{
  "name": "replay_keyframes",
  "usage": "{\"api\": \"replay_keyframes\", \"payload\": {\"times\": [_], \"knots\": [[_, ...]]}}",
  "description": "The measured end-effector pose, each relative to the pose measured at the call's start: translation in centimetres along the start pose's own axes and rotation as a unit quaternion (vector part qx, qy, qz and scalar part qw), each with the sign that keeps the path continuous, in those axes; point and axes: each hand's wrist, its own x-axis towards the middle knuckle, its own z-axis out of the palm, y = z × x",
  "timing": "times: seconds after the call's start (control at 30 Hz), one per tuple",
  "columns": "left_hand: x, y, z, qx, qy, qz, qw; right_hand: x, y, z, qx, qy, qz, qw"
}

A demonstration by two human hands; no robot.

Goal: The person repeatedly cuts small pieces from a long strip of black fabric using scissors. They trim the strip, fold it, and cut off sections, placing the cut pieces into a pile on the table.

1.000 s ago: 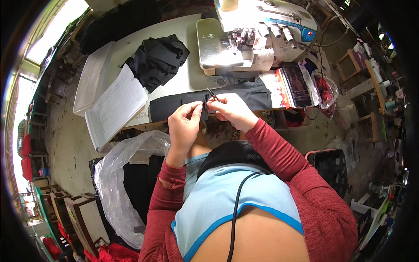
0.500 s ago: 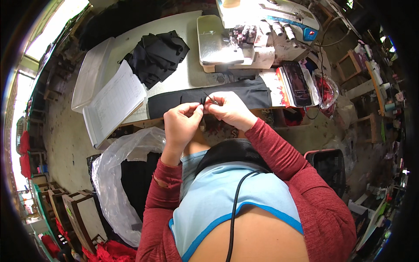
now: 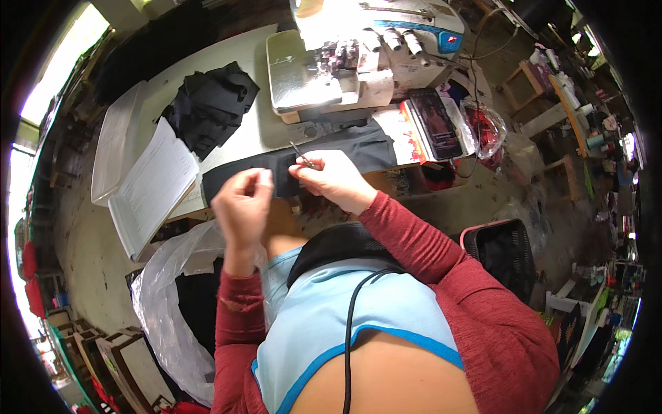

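One pale tabletop (image 3: 265, 131) spans the upper middle of the frame, bearing a white-and-blue sewing machine (image 3: 378, 86) at top centre. Long black cloth (image 3: 358, 146) lies along its near edge, mid-frame; a rumpled dark heap (image 3: 205, 103) sits at upper left. Left of centre, the left hand (image 3: 243, 207) is blurred, its fingers curled, tips close together; whether they grip anything I cannot tell. Near centre, the right hand (image 3: 336, 181) has its fingers pinched round a slim metal tool (image 3: 303, 160), tip pointing up-left.
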Motion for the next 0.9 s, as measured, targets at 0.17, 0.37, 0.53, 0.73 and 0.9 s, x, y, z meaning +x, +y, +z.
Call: {"api": "replay_keyframes", "payload": {"times": [0.17,0.37,0.53,0.73,0.9], "knots": [[3.4,-4.8,-6.0,0.237,0.088,-0.045,0.966,-2.6,0.8,-9.2,-0.347,0.215,-0.142,0.902],[3.2,-11.4,-5.5,0.371,0.111,0.003,0.922,-2.9,2.7,-15.1,-0.362,0.247,0.002,0.899],[3.2,-5.6,-0.2,0.257,0.002,0.015,0.966,-2.9,2.8,-16.2,-0.423,0.278,-0.002,0.863],[1.9,-3.4,4.6,0.241,-0.067,0.053,0.967,-2.7,2.5,-16.2,-0.472,0.278,-0.017,0.837],[1.6,-3.9,7.1,0.233,-0.075,0.115,0.963,-3.2,1.4,-14.7,-0.519,0.286,-0.022,0.805]]}}
